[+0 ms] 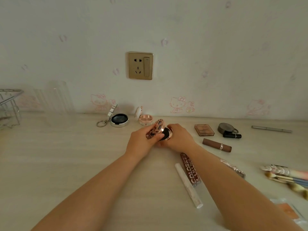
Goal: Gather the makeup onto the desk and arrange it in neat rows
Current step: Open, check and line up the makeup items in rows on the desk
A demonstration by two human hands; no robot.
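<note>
Here, above the middle of the pale wood-grain desk (66, 164), both hands clasp a round compact (160, 130): the left hand (141, 142) pinches its open, speckled rose-gold lid, the right hand (180, 137) curls round its glossy base. Along the desk's back edge, against the wall, stand a silver open compact (119, 120) with a key ring and a pink open compact (145, 120). Toward the right edge lie a brown lipstick tube (216, 145), a square clear-lidded palette (204, 130), and a gloss tube (190, 170) printed "COLORKEY" beside a white matte stick (188, 185)
</note>
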